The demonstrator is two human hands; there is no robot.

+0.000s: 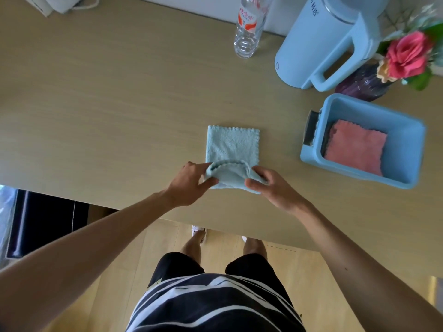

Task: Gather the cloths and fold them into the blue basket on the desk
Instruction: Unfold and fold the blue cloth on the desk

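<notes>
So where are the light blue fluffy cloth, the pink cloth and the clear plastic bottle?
Light blue fluffy cloth (232,144): head view, its flat far half.
Pink cloth (356,147): head view, its middle, inside the basket.
Clear plastic bottle (247,41): head view, its lower body.

The desk (119,104) looks like pale wood laminate, smooth and matt, with a fine grain; the light blue cloth (232,144) at the centre of the frame is soft fleecy textile with a scalloped edge; the pink cloth (354,149) at the right is the same fluffy kind; the blue basket (407,149) around it is smooth plastic with a slight sheen; the kettle (318,44) at the upper right is matt light blue plastic; the bottle (247,32) is clear, glossy plastic with a paper-like label; the vase (362,85) looks like glossy purple glass; the floor (115,271) below is smooth wood-like board.
</notes>
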